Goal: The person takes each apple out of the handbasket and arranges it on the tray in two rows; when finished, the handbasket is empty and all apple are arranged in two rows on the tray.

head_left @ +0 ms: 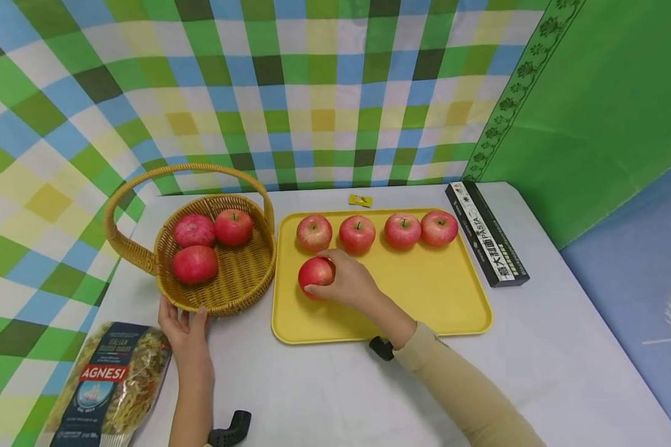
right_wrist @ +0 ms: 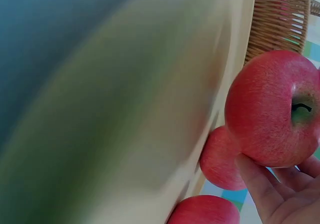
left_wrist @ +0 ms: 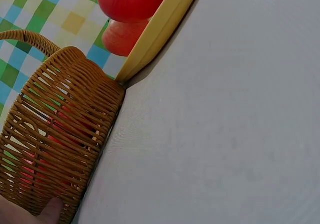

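Beige sleeve (head_left: 464,385), held apple (right_wrist: 265,114) — stem end (right_wrist: 302,107) rightward, right-wrist view.

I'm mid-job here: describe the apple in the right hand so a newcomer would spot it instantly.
In the head view, find the rectangular yellow tray, right of the wicker basket. Four apples line the tray's far edge; nearer the wearer, over the tray's left part, is your apple. The right hand grips it, while none of those four is held.

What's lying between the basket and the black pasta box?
In the head view, the yellow tray lies there, with four apples along its far side; the right hand holds a fifth apple.
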{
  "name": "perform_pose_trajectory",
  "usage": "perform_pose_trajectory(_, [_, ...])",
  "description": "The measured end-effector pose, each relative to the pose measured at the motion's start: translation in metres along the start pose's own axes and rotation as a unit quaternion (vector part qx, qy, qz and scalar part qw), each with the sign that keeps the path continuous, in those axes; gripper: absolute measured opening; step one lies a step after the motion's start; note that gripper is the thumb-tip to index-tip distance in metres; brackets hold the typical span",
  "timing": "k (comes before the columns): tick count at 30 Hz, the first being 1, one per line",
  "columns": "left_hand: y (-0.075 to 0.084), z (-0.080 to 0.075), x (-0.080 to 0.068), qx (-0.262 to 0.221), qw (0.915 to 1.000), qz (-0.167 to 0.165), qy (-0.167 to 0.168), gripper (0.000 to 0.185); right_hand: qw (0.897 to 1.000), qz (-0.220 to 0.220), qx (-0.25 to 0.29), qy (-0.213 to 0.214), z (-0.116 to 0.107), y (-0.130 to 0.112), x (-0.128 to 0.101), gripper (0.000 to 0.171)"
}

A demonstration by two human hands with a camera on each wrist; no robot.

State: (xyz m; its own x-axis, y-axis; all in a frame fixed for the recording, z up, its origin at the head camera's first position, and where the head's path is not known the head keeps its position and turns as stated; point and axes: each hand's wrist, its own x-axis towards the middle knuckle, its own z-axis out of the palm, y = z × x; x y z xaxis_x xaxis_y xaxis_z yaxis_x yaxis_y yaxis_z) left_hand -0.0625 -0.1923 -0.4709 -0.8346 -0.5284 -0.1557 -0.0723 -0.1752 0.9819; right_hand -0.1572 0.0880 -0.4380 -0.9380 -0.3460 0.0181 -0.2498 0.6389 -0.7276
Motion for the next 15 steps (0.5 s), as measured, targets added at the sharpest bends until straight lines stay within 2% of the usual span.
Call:
perform_pose_trajectory(7, [0.0000,0.0004,0.0013,-0.009,1.0000,0.003,-0.002,0.075,1.000,0.013,-0.016,-0.018,0.0046,0.0019,-0.0051,0.068])
perform_pose_trajectory(15, [0.0001,-0.0005,-0.0003,0.009,1.0000,0.005,0.000,0.073,0.999,0.021,-0.028,-0.021,0.0070,0.0003,-0.0070,0.066])
